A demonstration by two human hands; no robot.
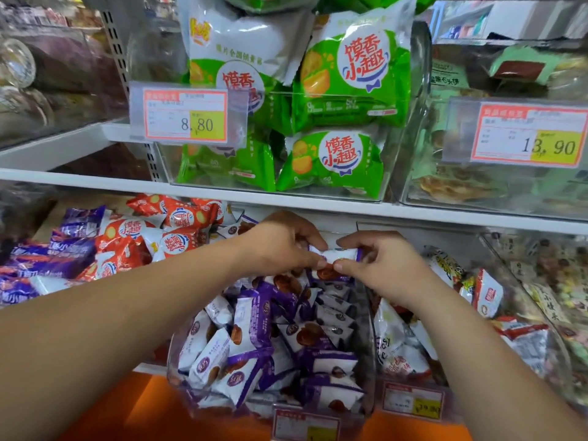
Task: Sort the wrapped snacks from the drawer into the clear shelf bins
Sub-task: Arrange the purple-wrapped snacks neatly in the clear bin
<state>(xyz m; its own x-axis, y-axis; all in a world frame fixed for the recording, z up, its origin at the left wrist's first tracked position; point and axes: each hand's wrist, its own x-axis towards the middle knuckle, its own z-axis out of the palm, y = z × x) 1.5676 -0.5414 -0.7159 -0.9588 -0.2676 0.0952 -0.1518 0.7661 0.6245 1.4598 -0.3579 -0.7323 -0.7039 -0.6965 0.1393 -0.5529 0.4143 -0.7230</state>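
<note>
A white shelf (95, 182) crosses the whole view. On it stands a tall clear bin (418, 74) stacked with green packs (350, 74), and to its right a second bin (413, 192) of flat brown biscuits.

Below the shelf, at the left, orange packs (133, 237) and purple packs (63, 256) lie in a loose heap. In the middle sits a clear lower bin (174, 370), nearly full of purple-and-white snacks (270, 329), some lined up on edge near its right wall, the others jumbled. Just to its right, another bin holds white-and-red packs (397, 345), and at the far right mixed sweets (556, 281) show through clear plastic. An orange ledge (143, 409) runs under the bins.

Both forearms reach in from the bottom corners and meet over the back of the lower bin. The left hand (280, 243) and the right hand (381, 262) each pinch one end of a single snack (337, 254), thumb below and fingers curled over the top. That snack, white with a purple edge, lies level between the hands, just above the snacks already in the bin and just under the shelf edge.

Price tags hang on the bin fronts: one reading 8.80 (186, 116), one reading 13.90 (528, 135), and a blurred tag (305, 424) on the lower bin.
</note>
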